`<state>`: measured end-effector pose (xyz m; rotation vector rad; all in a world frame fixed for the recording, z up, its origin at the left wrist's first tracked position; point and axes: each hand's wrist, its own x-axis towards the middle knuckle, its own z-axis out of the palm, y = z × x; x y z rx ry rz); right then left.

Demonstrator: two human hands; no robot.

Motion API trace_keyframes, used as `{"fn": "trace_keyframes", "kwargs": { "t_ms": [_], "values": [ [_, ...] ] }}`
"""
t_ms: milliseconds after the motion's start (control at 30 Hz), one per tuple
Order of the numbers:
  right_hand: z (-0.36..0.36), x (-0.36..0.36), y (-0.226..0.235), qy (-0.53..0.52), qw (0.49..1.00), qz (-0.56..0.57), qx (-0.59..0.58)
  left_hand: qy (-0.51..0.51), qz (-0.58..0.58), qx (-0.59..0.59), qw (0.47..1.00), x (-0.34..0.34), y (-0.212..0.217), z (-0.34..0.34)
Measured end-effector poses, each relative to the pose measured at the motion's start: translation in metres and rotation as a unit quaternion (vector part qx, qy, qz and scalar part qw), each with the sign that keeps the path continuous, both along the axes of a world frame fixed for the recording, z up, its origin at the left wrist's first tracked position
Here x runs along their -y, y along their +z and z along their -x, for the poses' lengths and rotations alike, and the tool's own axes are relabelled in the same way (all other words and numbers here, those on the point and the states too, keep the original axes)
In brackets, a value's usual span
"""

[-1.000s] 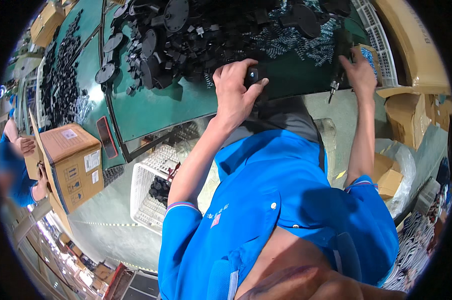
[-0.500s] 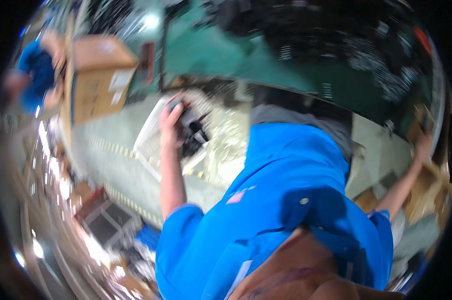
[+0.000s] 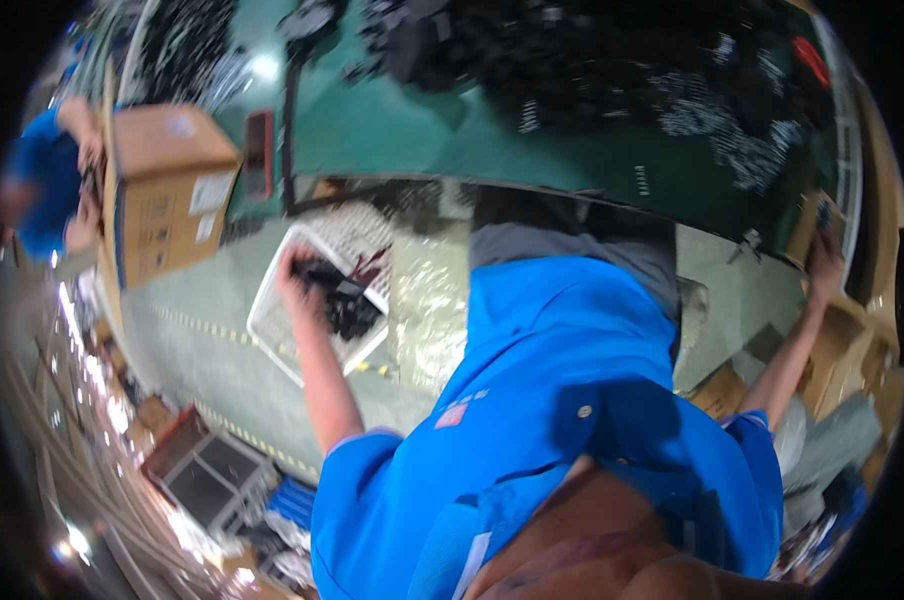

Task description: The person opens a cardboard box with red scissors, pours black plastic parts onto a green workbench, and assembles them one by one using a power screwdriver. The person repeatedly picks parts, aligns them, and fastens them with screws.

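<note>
Left hand [image 3: 297, 275] down in white plastic mesh basket [image 3: 272, 330] on floor, grip closed on black plastic part [image 3: 334, 283], prob so it lands with the other black bits in there. Right hand [image 3: 825, 262] out at edge of green worktop [image 3: 422, 130] by cardboard boxes [image 3: 842, 350], grip: can't tell, too blurry.

we look down from our own head, one fisheye view only; our blue shirt [image 3: 562, 400] fills the near foreground; the green table [image 3: 412, 130] curves along the top; the floor lies left, edges bending toward the rim
</note>
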<state>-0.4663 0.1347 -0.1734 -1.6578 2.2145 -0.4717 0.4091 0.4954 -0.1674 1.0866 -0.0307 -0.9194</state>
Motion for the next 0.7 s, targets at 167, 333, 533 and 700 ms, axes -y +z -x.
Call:
{"fn": "trace_keyframes", "kwargs": {
  "t_ms": [167,333,533,700],
  "values": [
    [-0.04,-0.014,0.023,-0.042,0.998,0.021,-0.045,0.131,-0.188,0.1,0.968,-0.045,-0.007,-0.038],
    [-0.011,-0.017,0.002,-0.005,0.994,0.059,-0.09,0.2,-0.296,0.221,0.908,-0.029,-0.032,-0.016],
    [-0.012,-0.014,0.005,-0.006,0.997,0.057,-0.057,0.165,-0.477,0.403,0.763,-0.04,-0.033,-0.02],
    [-0.015,-0.018,-0.002,0.035,0.991,0.126,-0.028,-0.039,-0.749,0.31,0.584,-0.102,0.006,-0.097]
  ]
}}
